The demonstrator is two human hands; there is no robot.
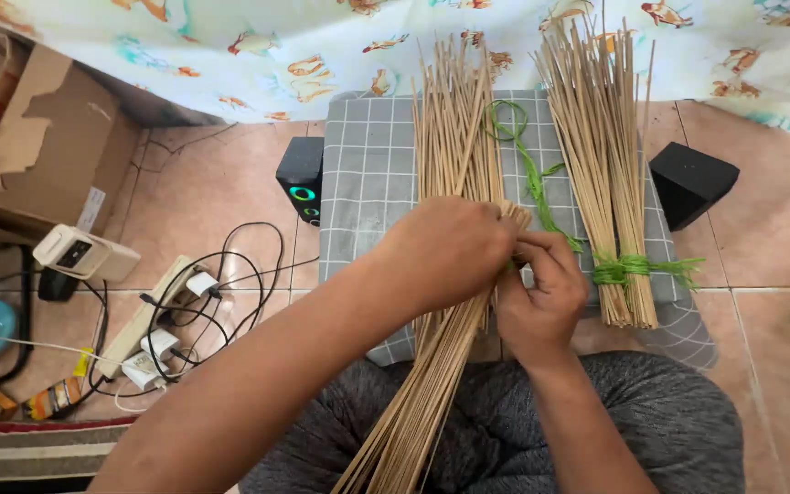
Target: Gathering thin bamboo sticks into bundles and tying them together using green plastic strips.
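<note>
We see the left hand (445, 252) in the middle of the frame, its grip closed over a loose bundle of thin tan sticks (454, 137) that runs from the top centre down across the lap to the bottom edge. The right hand (541, 293) sits just beside it, touching it, fingers pinched on the same bundle where a green string (532, 174) trails up and loops toward the top of the frame. The bundle lies on a grey checked cloth (368, 174) spread over the tiled floor (221, 183). To the right of centre we see a second bundle of sticks (601, 146) on the cloth, already bound near its lower end with green string. A small black speaker (301, 178) stands at the cloth's left edge, another black block (692, 183) at its right. At lower left, a power strip (144, 320) with tangled cables lies on the floor.
</note>
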